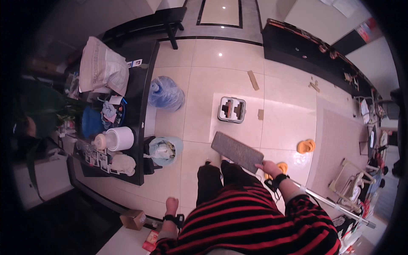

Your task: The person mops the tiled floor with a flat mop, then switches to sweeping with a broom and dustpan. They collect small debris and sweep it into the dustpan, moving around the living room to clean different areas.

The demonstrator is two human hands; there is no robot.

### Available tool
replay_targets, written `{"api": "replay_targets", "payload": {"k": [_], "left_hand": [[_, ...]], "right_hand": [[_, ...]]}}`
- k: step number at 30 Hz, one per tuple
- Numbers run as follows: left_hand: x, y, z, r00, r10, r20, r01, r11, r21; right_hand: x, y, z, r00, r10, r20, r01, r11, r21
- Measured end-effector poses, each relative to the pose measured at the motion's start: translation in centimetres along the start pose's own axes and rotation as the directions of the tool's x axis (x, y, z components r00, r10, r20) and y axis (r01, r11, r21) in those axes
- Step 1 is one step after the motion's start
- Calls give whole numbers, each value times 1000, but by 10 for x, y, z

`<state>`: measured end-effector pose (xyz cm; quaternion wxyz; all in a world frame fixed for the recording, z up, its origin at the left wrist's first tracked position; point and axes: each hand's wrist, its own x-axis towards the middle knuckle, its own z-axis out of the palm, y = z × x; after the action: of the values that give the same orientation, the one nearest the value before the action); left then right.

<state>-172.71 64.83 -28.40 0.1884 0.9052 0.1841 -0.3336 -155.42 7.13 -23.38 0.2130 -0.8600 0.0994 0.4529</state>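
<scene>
My right hand [270,168] is closed on a flat mop, close to its wide grey head [238,151]. The mop head is raised in front of my legs, and its silvery pole [335,205] slants back past my right arm. My left hand [171,205] hangs low at my left side, fingers curled in, with nothing seen in it. A small grey and white mop bucket [231,109] with two openings stands on the tiles beyond the mop head. Dark bands circle both wrists.
A black table [144,97] full of things runs along the left. Beside it stand a blue water jug [166,93] and a lined trash bin [165,151]. Orange slippers [306,146] and cardboard pieces [253,80] lie on the floor. A black cabinet [297,51] stands at far right.
</scene>
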Motion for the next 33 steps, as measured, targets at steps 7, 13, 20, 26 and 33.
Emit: {"api": "replay_targets", "payload": {"k": [7,13,20,26,33], "left_hand": [[70,152,-120,861,394,-322,-408,913,24],[103,301,-180,649,678,-346,-701,709,74],[135,369,-214,588,775,-232,-795,606,13],[178,360,-245,626,759,-178,-775,630,-43],[223,347,-266,650,745,-150,-759,649,-63]], "right_hand": [[-17,22,-37,982,90,-165,-59,981,187],[3,9,-60,942,197,-270,-156,973,168],[33,-38,-96,887,316,-337,-297,949,107],[54,-85,-138,867,319,-383,-362,931,-44],[78,-119,-171,894,301,-333,-398,874,-280]]}}
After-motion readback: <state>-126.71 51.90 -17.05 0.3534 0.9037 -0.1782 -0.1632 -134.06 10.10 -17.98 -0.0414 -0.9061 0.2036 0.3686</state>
